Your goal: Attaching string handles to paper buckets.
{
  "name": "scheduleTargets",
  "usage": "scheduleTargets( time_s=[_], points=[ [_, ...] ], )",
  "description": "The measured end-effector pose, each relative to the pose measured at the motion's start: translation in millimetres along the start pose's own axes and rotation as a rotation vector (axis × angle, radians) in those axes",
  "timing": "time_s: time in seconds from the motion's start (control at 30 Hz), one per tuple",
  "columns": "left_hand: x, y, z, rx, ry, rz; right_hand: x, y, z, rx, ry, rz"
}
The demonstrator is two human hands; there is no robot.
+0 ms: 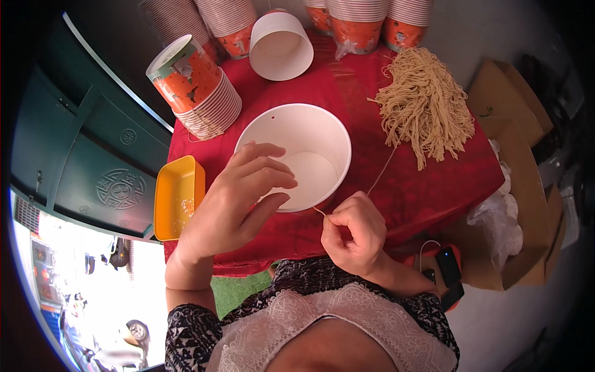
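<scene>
A white paper bucket [310, 133] stands in front of me with its mouth up and a small hole near its far rim. Over its near left side is my left hand [238, 198], fingers loosely spread and thumb apart, with nothing visible in it. Just off the bucket's near right rim, my right hand [356, 230] pinches a thin beige cord. A short end of the cord sticks out toward the rim; whether it passes through the bucket wall, I cannot tell. The other part of the cord [382, 170] runs back toward a heap of beige cords [424, 102].
A red cloth [365, 80] covers the table. At left are a yellow tray [161, 198] with small bits inside and a leaning stack of orange-printed buckets [192, 87]. Another white bucket [282, 53] lies tipped behind, before more stacks. Cardboard boxes [527, 204] stand at right.
</scene>
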State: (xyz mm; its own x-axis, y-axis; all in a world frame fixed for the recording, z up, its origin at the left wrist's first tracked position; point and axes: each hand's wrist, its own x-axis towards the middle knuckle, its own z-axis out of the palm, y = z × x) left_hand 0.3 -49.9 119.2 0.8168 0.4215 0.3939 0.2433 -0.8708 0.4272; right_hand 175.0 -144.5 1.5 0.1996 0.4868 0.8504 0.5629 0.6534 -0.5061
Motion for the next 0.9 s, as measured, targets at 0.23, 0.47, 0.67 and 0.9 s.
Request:
scheduleTargets(
  time_s=[0.23,0.47,0.67,0.9],
  points=[
    [18,-10,-5,-0.169,-0.267,0.054,-3,2,1,-0.049,0.007,-0.031],
    [32,-25,0,-0.172,-0.434,0.095,-4,1,4,-0.059,-0.006,-0.047],
    [40,-30,7,-0.27,-0.508,0.075,-5,3,5,-0.065,-0.014,-0.046],
    [43,-31,10,-0.291,-0.529,0.081,-4,1,3,-0.071,-0.047,-0.02]
  ],
)
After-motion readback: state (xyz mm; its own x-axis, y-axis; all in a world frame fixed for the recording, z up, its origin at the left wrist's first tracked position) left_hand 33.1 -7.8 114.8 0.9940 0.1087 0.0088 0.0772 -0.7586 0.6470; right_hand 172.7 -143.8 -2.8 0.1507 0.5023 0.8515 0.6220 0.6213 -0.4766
